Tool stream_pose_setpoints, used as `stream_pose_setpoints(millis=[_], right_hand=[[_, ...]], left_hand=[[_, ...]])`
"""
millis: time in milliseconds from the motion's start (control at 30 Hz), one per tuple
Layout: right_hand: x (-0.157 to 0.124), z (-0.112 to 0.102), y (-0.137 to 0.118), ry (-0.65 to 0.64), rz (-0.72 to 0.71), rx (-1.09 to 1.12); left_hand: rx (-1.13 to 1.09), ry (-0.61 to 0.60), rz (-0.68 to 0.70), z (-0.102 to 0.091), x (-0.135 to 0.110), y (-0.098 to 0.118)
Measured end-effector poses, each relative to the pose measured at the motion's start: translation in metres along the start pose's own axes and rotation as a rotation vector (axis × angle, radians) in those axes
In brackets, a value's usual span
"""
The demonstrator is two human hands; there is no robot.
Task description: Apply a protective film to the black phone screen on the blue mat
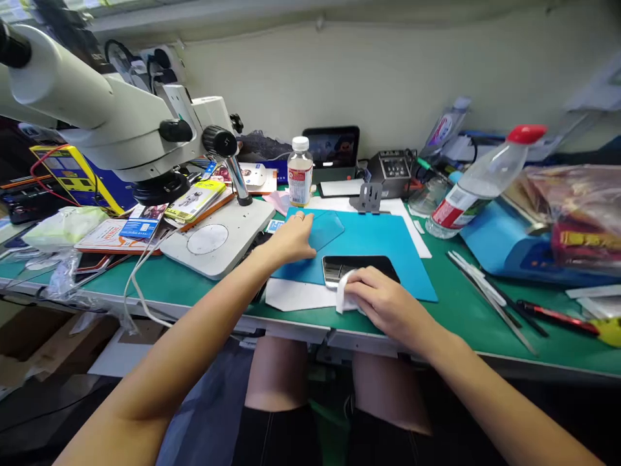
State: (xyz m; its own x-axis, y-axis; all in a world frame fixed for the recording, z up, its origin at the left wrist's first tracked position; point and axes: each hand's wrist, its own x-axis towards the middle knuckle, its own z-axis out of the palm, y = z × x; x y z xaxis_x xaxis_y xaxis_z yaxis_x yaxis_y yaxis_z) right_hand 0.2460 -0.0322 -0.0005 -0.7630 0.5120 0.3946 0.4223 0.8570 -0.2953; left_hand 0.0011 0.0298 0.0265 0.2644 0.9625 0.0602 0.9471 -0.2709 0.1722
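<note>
My left hand [295,241] is over the left part of a blue mat [407,265], its fingers and thumb closed at the edge of a clear screen protector [330,228]. Part of that sheet is hidden by the hand. In my right hand [383,299] is a white wipe [341,296], pinched at the near edge of a smartphone [361,264]. The phone lies flat on the mat, its dark glossy screen up, and my fingers cover part of its near side. White paper [301,296] sticks out from under the mat.
A microscope [116,123] with a pale base [242,233] stands at left. Behind the mat are a small bottle [299,171], a tablet [332,152] and a grey metal bracket [369,196]. To the right are a red-capped bottle [478,184] and several tweezers and pens [485,291].
</note>
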Motion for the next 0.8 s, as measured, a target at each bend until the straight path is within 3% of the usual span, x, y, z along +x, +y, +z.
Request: stream_pose_setpoints(millis=[100,233,367,467,633,800], right_hand=[[0.003,-0.014,0.024,0.107,0.027,0.005],[0.027,-0.035,0.085,0.324,0.183,-0.138],[0.043,-0.033,0.138,0.209,0.182,-0.276],[0.042,-0.027,0.138,0.265,0.14,-0.278],[0.039,-0.032,0.104,0.305,0.107,-0.064],[0.033,-0.038,0.117,0.234,0.149,0.208]], left_hand=[[-0.122,0.075,0.04,0.002,-0.001,0.0],[-0.251,0.212,0.095,0.009,-0.003,0.006],[-0.328,0.285,0.118,0.014,-0.001,0.012],[-0.399,0.352,0.124,0.01,-0.002,0.014],[-0.472,0.417,0.164,-0.006,-0.005,0.023],[-0.29,0.473,0.382,0.003,-0.004,0.046]])
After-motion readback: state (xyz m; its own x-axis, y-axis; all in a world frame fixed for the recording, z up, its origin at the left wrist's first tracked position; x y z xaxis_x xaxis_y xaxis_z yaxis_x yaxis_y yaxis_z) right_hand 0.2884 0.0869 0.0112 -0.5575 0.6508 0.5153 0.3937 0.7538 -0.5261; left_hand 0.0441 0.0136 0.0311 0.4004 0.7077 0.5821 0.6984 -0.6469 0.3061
